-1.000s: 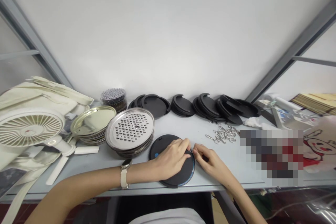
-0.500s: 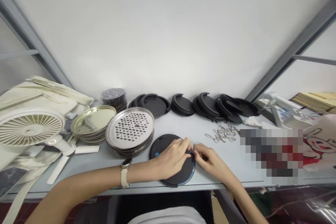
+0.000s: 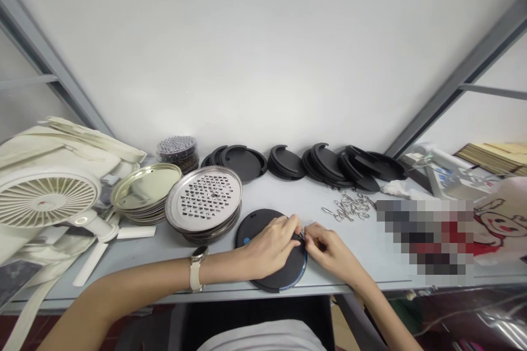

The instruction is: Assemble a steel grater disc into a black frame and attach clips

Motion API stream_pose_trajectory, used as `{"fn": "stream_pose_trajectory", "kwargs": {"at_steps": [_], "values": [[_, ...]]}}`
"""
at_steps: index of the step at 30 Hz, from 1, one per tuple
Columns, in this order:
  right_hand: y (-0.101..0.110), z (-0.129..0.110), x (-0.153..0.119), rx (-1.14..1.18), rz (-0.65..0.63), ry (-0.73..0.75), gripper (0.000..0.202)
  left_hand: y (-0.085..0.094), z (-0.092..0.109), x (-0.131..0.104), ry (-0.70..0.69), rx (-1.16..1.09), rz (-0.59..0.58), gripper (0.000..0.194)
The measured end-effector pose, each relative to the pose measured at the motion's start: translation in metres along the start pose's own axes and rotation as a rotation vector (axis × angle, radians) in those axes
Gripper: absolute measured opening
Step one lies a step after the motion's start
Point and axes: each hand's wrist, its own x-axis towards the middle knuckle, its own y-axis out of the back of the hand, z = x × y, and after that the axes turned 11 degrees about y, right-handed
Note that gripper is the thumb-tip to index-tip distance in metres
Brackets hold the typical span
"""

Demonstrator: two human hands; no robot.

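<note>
A round black disc [image 3: 258,223] with a blue edge and a blue spot lies flat near the table's front edge. Across it reaches my left hand [image 3: 274,247], thumb and fingers pinched at the disc's right side. My right hand [image 3: 325,248] is pinched just beside it, over the disc's right rim. Between the two sets of fingertips shows a small piece of metal wire [image 3: 301,236], mostly hidden. Several metal clips [image 3: 352,207] lie loose in a pile behind my right hand.
Stacks of perforated metal plates [image 3: 206,200] and gold discs [image 3: 147,186] stand left, beside a white fan [image 3: 45,200]. Black notched discs [image 3: 288,163] line the wall. A tub of small parts [image 3: 177,148] is behind. A printed bag [image 3: 504,225] sits right.
Both hands stay almost in place, with very small finger movements at the disc's right rim. The view has shifted slightly.
</note>
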Motion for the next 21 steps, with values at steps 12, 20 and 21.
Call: {"fn": "stream_pose_trajectory", "kwargs": {"at_steps": [12,20,21], "values": [[0.0017,-0.0030,0.0000,0.032,0.045,-0.051,0.032,0.0000,-0.0006,-0.0023,0.039,-0.052,0.055,0.024],[0.0001,-0.0026,0.0023,-0.052,-0.024,0.018,0.035,0.0024,-0.0001,-0.0014,-0.018,0.022,0.022,0.019],[0.0001,-0.0021,0.0022,-0.057,-0.023,0.019,0.035,0.0024,-0.0001,-0.0014,-0.009,0.021,0.019,0.020]]}}
